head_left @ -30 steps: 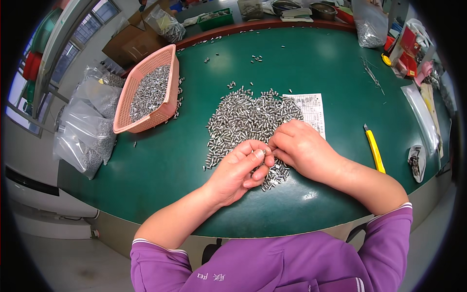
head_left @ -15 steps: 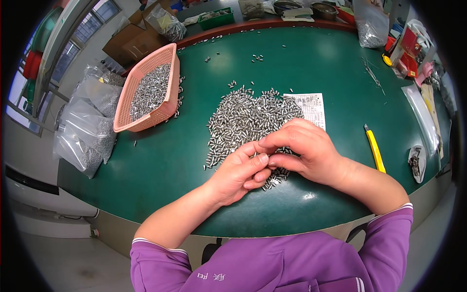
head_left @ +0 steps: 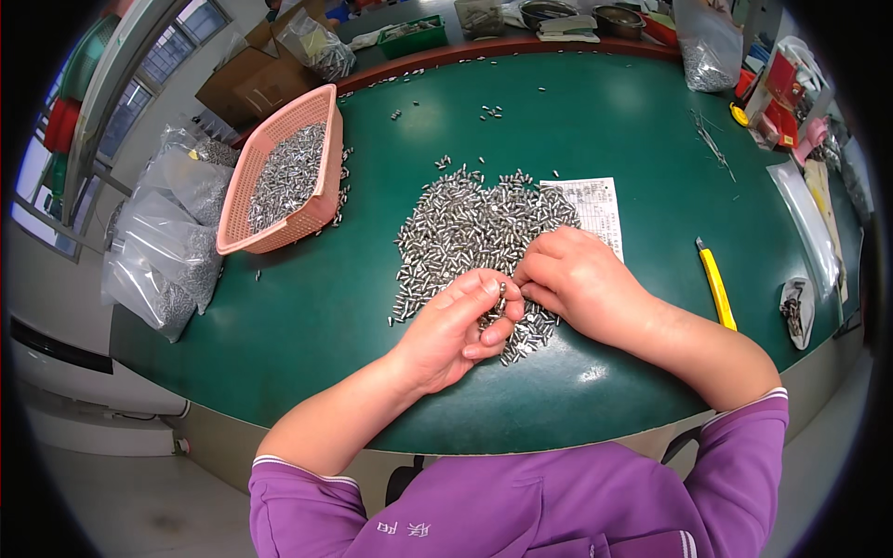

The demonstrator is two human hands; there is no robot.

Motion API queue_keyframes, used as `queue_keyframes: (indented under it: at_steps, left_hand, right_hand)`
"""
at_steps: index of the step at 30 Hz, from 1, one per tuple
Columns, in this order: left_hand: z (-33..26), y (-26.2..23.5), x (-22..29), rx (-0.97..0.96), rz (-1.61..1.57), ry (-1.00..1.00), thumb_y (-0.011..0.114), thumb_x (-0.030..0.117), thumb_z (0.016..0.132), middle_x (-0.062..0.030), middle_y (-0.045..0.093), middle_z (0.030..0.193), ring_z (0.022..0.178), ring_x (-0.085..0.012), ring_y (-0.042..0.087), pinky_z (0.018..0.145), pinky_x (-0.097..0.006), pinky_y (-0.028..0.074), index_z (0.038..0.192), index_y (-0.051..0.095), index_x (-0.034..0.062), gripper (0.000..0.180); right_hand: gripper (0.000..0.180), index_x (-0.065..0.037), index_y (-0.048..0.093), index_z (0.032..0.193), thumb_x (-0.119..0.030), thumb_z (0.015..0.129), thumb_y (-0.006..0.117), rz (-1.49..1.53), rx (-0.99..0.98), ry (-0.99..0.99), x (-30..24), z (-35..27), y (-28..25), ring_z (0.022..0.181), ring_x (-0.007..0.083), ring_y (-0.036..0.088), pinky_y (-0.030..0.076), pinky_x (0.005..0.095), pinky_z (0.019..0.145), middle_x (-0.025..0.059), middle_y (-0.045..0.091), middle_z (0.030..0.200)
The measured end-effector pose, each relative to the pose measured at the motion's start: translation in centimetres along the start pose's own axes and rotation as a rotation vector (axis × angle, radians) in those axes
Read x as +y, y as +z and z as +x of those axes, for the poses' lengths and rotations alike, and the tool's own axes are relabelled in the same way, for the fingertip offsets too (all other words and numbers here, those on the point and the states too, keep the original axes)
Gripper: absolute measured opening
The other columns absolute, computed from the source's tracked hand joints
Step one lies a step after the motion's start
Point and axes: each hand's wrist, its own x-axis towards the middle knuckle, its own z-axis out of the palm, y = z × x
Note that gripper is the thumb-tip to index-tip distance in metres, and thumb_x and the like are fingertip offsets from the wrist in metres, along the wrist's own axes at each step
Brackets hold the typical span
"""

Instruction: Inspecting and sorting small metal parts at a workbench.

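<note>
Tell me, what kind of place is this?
Probably a small workshop sorting bench: a heap of small silver metal pins on a green table, a pink plastic basket of more, and clear plastic bags alongside.

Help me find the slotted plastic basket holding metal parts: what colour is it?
Salmon pink basket, clearest in the head view.

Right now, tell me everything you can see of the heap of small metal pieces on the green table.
The heap of small metal pieces is a loose, flat spread of short, shiny silver cylinders lying every way on the green table. Its right edge overlaps a printed paper sheet. The left hand and right hand rest on its near edge, pinching a few pieces between the fingers. Strays lie scattered beyond it.
</note>
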Motion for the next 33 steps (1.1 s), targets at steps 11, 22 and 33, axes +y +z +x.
queue_keyframes:
  at_steps: [11,22,33]
  left_hand:
    - [0.0,-0.5,-0.1,0.012,-0.051,0.029,0.045,0.013,0.095,-0.0095,0.054,0.095,0.067,-0.0099,0.043,0.046,-0.019,0.031,0.106,0.048,0.0057,0.013]
    - [0.1,-0.2,-0.1,-0.002,-0.047,0.031,0.048,0.013,0.095,-0.0086,0.054,0.096,0.07,-0.01,0.044,0.047,-0.018,0.032,0.107,0.049,0.0055,0.014]
    - [0.0,0.4,-0.3,0.031,0.054,0.013,0.051,0.011,0.094,-0.0054,0.053,0.093,0.064,-0.0054,0.04,0.045,-0.015,0.029,0.103,0.052,0.0078,0.009]
  right_hand:
    - [0.017,-0.003,0.06,0.088,-0.006,0.073,0.067,-0.143,-0.146,0.157,-2.7,-0.1,-5.7,0.082,0.0308,0.06,0.048,0.041,0.072,0.0111,0.06,0.085]
    - [0.012,-0.002,0.059,0.087,-0.008,0.077,0.063,-0.125,-0.282,0.117,-2.5,-1.0,-2.7,0.077,0.0326,0.059,0.049,0.0412,0.069,0.0128,0.058,0.081]
    - [0.012,-0.003,0.064,0.094,-0.004,0.082,0.066,0.306,0.125,0.192,-1.3,0.8,-1.8,0.079,0.0194,0.063,0.051,0.0305,0.069,0.0082,0.064,0.087]
